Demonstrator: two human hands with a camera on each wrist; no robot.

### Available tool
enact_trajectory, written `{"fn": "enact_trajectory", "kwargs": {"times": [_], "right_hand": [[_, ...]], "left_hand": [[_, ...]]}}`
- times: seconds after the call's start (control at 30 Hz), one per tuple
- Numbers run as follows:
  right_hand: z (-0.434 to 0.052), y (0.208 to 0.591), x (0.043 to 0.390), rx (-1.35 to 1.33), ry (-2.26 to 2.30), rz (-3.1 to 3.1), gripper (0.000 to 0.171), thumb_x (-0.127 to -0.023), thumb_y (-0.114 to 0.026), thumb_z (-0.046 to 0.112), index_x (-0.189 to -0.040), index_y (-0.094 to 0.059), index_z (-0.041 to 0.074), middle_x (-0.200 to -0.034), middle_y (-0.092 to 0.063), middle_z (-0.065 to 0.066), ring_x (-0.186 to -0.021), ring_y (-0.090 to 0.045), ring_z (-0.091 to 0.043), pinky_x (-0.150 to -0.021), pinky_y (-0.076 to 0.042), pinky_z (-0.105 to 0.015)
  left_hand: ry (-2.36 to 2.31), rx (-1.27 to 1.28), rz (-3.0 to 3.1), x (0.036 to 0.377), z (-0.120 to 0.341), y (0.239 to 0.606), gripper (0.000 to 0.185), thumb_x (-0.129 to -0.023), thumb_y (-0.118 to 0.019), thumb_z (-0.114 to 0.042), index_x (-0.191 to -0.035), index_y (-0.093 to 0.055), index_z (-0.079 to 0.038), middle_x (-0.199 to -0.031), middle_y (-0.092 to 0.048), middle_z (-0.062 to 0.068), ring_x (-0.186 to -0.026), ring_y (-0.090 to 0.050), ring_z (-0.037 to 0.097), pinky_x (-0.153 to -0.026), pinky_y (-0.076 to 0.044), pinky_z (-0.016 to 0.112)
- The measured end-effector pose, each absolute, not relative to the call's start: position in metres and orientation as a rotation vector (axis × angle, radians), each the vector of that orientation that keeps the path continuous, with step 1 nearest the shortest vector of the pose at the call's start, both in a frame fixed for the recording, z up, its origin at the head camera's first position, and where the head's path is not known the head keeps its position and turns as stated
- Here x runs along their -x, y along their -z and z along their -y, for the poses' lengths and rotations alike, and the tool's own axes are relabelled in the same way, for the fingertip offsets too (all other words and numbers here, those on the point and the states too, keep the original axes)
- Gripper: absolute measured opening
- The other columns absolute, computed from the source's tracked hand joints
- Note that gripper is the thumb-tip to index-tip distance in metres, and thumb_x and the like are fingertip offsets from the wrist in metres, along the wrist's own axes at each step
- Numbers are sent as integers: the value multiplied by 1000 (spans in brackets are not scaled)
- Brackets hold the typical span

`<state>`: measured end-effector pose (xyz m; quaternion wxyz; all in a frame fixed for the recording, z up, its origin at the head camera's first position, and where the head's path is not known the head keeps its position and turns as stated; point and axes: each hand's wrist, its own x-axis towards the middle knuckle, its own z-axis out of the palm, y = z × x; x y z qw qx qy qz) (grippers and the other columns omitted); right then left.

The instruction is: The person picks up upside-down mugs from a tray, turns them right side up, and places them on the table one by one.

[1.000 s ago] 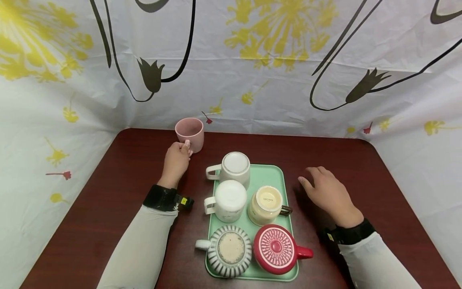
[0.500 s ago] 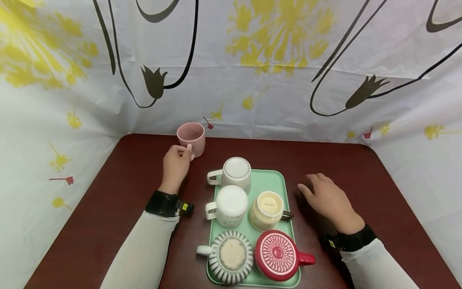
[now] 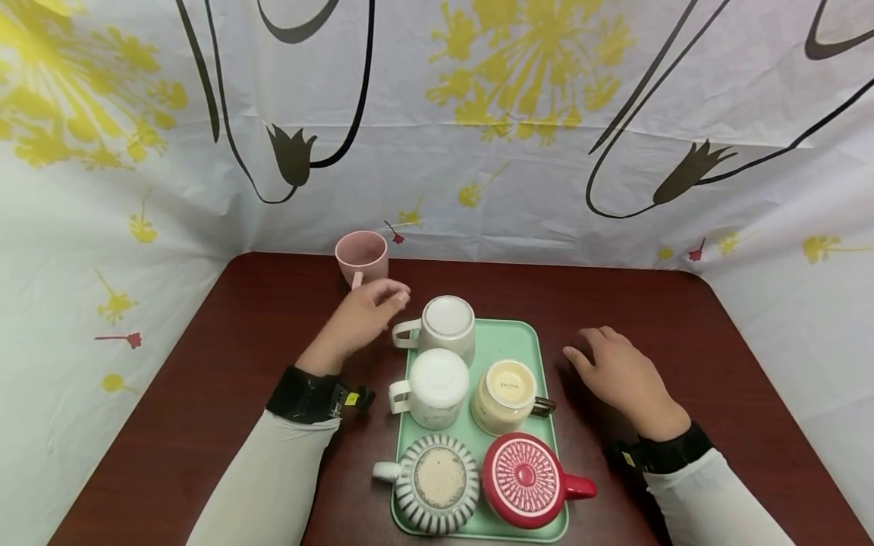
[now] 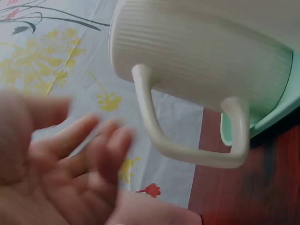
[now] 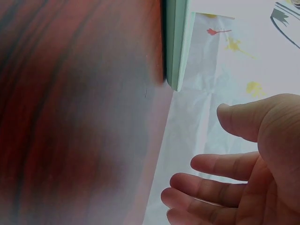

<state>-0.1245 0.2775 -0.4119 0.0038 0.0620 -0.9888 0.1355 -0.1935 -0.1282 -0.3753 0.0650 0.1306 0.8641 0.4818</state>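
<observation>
My left hand [image 3: 363, 315] is empty, its fingers loosely bent, between a pink mug [image 3: 369, 262] and an off-white mug [image 3: 448, 322]. The pink mug stands upright at the table's back left; the hand overlaps its lower part. In the left wrist view, the ribbed off-white mug [image 4: 197, 65] fills the upper right, and its handle [image 4: 197, 157] lies just beyond my blurred fingertips [image 4: 119, 138]. That mug is upside down at the far left of a green tray [image 3: 508, 334]. My right hand [image 3: 623, 379] holds nothing and hovers right of the tray with relaxed fingers.
Other upturned mugs share the tray: a white one [image 3: 437, 383], a cream one [image 3: 501, 402] with a brown handle, a grey-striped one [image 3: 437, 481] and a red one [image 3: 522, 481]. Several handles overhang the tray. A flowered cloth [image 3: 519, 189] hangs behind the dark red table [image 3: 218, 364].
My left hand has let go of the pink mug's handle and moved right, toward the off-white mug. The pink mug and the right hand stay in place.
</observation>
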Motion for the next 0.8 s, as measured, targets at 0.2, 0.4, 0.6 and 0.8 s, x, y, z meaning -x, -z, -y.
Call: {"fn": "enact_trajectory", "kwargs": {"times": [0.2,0.4,0.6,0.8], "right_hand": [[-277,412,124,-197,-420,3101,52,-105,-60,35,-137,-58,-5,-133,-60,-29,-121,-60,-47,-96,-51,-67],[-276,412,124,-191,-417,3104,52,-104,-60,36,-136,-59,-5,-132,-61,-29,-120,-61,-46,-93,-52,-66],[-277,413,124,-183,-411,3110,51,-104,-60,36,-136,-59,-4,-130,-62,-28,-119,-62,-46,-93,-52,-66],[-277,415,124,-174,-410,3123,52,-104,-60,37,-137,-58,-4,-129,-62,-28,-117,-63,-46,-92,-52,-66]], "left_hand": [[-1197,-505,-2559,191,126,383,35,-110,-53,-28,-135,-66,-7,-127,-70,12,-101,-70,26,-91,-57,42],[-1110,-477,-2577,189,120,385,26,-110,-53,-27,-119,-71,-10,-113,-71,8,-97,-64,22,-90,-54,41],[-1124,-508,-2524,190,116,387,28,-111,-51,-28,-101,-65,-5,-81,-57,5,-72,-53,18,-70,-45,32],[-1113,-510,-2439,192,116,389,34,-112,-47,-30,-95,-60,-3,-80,-55,5,-66,-50,18,-64,-43,30]]}}
